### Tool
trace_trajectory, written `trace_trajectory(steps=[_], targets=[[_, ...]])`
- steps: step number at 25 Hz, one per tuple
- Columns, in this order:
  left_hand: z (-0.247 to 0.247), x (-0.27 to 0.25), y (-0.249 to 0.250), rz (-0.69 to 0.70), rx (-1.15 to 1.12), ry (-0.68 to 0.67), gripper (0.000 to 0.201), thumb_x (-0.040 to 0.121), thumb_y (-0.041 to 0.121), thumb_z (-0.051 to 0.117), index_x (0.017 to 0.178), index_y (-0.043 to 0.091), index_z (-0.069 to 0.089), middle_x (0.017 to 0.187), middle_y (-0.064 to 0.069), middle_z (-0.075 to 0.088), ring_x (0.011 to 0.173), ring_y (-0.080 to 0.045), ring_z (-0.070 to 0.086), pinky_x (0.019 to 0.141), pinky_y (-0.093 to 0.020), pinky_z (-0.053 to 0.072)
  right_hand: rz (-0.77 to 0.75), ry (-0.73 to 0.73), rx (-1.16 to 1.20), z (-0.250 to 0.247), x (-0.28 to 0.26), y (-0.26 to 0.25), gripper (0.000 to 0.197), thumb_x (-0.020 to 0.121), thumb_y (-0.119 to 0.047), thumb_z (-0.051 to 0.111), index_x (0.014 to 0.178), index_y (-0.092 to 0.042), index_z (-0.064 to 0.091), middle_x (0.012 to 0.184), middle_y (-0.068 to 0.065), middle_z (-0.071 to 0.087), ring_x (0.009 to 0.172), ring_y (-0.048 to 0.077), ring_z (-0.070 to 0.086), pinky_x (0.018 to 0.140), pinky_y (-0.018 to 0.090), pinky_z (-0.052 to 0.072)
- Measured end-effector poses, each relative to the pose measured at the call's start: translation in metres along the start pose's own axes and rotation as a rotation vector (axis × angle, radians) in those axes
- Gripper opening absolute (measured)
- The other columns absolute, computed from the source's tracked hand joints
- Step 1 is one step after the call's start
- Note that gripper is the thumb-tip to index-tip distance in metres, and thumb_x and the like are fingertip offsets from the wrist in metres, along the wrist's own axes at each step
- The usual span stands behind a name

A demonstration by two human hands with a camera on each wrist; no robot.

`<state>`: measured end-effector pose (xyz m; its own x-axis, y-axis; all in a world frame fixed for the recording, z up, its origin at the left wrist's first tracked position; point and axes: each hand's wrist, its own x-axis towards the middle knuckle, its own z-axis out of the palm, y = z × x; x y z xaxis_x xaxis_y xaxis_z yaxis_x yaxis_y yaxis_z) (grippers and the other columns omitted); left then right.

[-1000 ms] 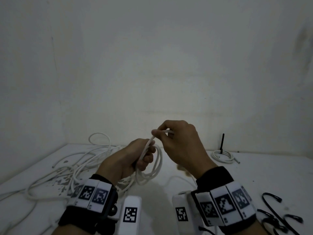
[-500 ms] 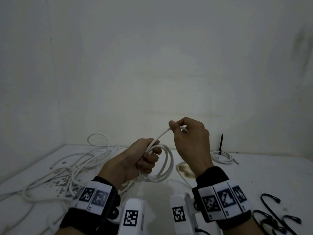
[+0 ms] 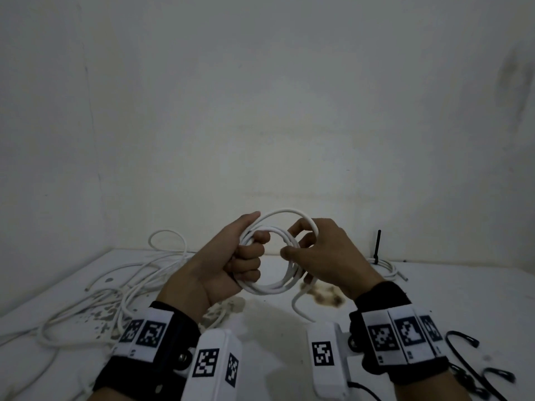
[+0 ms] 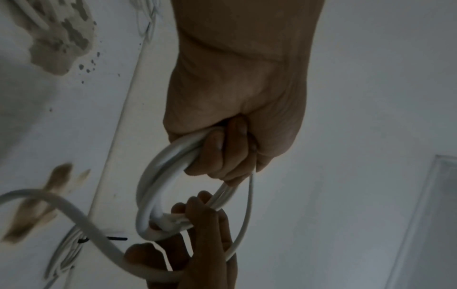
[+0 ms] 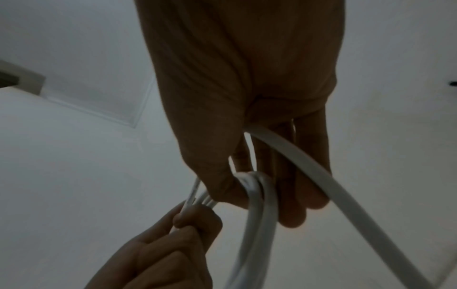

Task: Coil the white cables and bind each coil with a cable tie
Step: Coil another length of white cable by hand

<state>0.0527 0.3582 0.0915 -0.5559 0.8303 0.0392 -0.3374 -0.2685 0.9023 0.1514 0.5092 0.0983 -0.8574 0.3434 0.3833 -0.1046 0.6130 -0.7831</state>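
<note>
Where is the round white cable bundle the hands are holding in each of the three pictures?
Head view: the white cable coil sits mid-frame, held up between the left hand and right hand.
Left wrist view: the coil loops lower centre, below the curled fingers.
Right wrist view: the coil hangs lower centre.
Shared landmark: the left hand's fist on the coil appears in all three.

Hidden, cropped and blurred parts

Coil (image 3: pixel 272 287) strands vanish inside the left hand (image 3: pixel 223 264) fist and behind the right hand (image 3: pixel 327 256) fingers. Loose cables (image 3: pixel 86 308) run off the head view's left edge. Black ties (image 3: pixel 469 366) at lower right are blurred and cropped. Far bound coil (image 3: pixel 385 266) too small to make out.
</note>
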Motion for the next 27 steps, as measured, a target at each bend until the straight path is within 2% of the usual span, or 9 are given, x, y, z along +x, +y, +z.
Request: trace_trajectory(steps=[2,5,8,10,14,17,21,24,27], targets=[[0.001,0.001,0.001,0.024,0.08,0.066,0.042,0.094,0.048,0.046,0.064,0.018,0.044,0.041,0.009,0.018,0.029,-0.005,0.014,0.038,-0.021,0.01,-0.03,0.015,-0.021,-0.001,-0.001,-0.003,0.006,0.085,-0.009,0.07,0.09,-0.009,0.067,0.069,0.012,0.072,0.051,0.025,0.069,0.046,0.031,0.057],[-0.002,0.001,0.001,0.013,0.167,0.148,0.046,0.098,0.048,0.045,0.064,0.018,0.043,0.043,0.009,0.016,0.031,-0.006,0.012,0.038,-0.021,0.011,-0.005,-0.019,0.0,0.001,-0.002,-0.004,0.007,0.086,-0.004,0.067,0.091,-0.008,0.066,0.074,0.017,0.072,0.055,0.032,0.07,0.043,0.03,0.053],[-0.004,0.001,0.002,-0.016,0.181,0.163,0.046,0.098,0.046,0.046,0.062,0.018,0.042,0.044,0.009,0.017,0.031,-0.006,0.013,0.038,-0.022,0.012,0.001,-0.024,-0.012,-0.001,-0.001,-0.003,0.009,0.085,-0.002,0.067,0.09,-0.009,0.068,0.073,0.015,0.073,0.051,0.023,0.068,0.038,0.022,0.046],[-0.005,0.0,0.001,-0.005,0.198,0.182,0.045,0.098,0.045,0.047,0.061,0.019,0.041,0.045,0.009,0.016,0.032,-0.006,0.012,0.039,-0.022,0.012,-0.016,-0.009,0.008,-0.001,-0.003,-0.002,0.006,0.084,-0.004,0.07,0.086,-0.009,0.07,0.067,0.012,0.072,0.045,0.017,0.066,0.04,0.017,0.044],[-0.002,-0.001,0.0,0.057,0.18,0.232,0.044,0.098,0.042,0.048,0.06,0.021,0.038,0.045,0.009,0.015,0.031,-0.006,0.011,0.036,-0.021,0.01,-0.014,0.043,0.028,0.002,-0.003,-0.002,0.008,0.08,-0.012,0.077,0.083,-0.008,0.07,0.061,0.008,0.071,0.038,0.015,0.059,0.043,0.019,0.045],[0.001,0.0,0.005,0.16,0.106,0.268,0.042,0.098,0.04,0.049,0.062,0.021,0.039,0.046,0.009,0.016,0.031,-0.005,0.012,0.034,-0.019,0.012,0.045,-0.003,0.076,0.007,-0.001,-0.003,0.013,0.081,-0.016,0.077,0.089,-0.011,0.068,0.067,0.01,0.073,0.048,0.017,0.064,0.042,0.02,0.043],[0.002,0.001,0.005,0.234,0.058,0.297,0.043,0.098,0.041,0.05,0.062,0.021,0.04,0.047,0.008,0.016,0.033,-0.006,0.012,0.033,-0.019,0.014,0.191,-0.041,0.322,0.028,0.0,-0.004,0.011,0.091,-0.012,0.063,0.099,-0.004,0.061,0.083,0.016,0.074,0.065,0.027,0.073,0.049,0.032,0.055],[-0.001,0.001,0.009,0.24,0.037,0.314,0.041,0.099,0.041,0.049,0.064,0.021,0.039,0.047,0.008,0.016,0.031,-0.005,0.013,0.03,-0.017,0.015,0.204,-0.095,0.664,0.03,0.001,-0.006,0.015,0.096,-0.015,0.064,0.087,-0.004,0.063,0.076,0.016,0.072,0.064,0.023,0.07,0.06,0.035,0.061],[-0.004,-0.003,0.015,0.237,0.055,0.338,0.041,0.099,0.04,0.049,0.065,0.02,0.04,0.047,0.009,0.016,0.031,-0.005,0.013,0.029,-0.017,0.016,0.165,-0.13,0.71,0.031,0.001,-0.006,0.029,0.094,-0.03,0.066,0.083,-0.003,0.06,0.069,0.016,0.07,0.06,0.023,0.068,0.063,0.034,0.061]])
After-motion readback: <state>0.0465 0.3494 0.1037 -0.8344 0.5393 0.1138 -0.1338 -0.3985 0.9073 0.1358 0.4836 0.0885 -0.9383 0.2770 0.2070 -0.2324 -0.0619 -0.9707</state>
